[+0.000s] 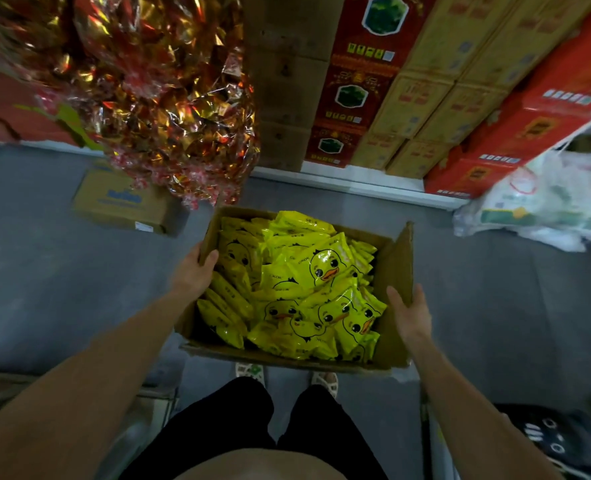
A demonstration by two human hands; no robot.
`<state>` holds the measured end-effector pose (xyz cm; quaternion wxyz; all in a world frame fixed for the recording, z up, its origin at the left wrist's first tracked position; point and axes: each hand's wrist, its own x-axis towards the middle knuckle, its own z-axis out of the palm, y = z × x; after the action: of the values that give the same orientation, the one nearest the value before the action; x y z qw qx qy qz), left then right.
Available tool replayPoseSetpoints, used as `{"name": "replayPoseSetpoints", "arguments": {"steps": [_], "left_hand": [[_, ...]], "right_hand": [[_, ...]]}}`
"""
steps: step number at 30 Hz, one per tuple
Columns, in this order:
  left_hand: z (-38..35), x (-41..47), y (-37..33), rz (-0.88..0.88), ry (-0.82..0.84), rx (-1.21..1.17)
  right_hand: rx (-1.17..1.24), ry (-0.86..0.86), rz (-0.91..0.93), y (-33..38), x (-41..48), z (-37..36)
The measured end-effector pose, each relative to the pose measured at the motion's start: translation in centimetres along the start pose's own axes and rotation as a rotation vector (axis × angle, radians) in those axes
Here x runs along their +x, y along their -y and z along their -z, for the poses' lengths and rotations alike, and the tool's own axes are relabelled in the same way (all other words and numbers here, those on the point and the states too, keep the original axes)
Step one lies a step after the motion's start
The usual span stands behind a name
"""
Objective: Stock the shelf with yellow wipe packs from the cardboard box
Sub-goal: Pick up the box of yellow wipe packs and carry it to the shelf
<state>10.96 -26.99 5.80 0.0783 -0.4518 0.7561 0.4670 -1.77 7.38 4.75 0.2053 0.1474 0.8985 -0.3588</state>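
an open cardboard box sits on the grey floor just beyond the person's feet in pale sandals. it is filled nearly to the rim with yellow wipe packs, each printed with a cartoon duck face. they are heaped loosely, some flat and some on edge along the left wall.

the left hand grasps the box's left wall, thumb hooked over the rim to the inside, fingers down the outside. the right hand is at the upright right flap, thumb on the inner side and fairly straight fingers on the outer side (whether it actually pinches the flap or only rests there, i cannot tell).

far left, a big bundle of red and gold foil wrappers hangs over the floor, with a small brown carton with blue print lying below it. far right, stacked red and yellow cartons stand on a white ledge. a white plastic bag lies on the floor to the right. a dark bag with white eyelets is at the near right.
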Motion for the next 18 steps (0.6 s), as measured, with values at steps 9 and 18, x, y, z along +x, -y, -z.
{"name": "replayPoseSetpoints", "arguments": {"steps": [9,18], "left_hand": [[-1.1,0.4,0.5,0.018,-0.057,0.141],[-2.0,-0.2,0.4,0.014,-0.209,0.281]], "right_hand": [[-0.069,-0.010,-0.052,-0.7,2.5,1.8],[-0.107,-0.046,-0.114,-2.2,3.9,4.9]]}}
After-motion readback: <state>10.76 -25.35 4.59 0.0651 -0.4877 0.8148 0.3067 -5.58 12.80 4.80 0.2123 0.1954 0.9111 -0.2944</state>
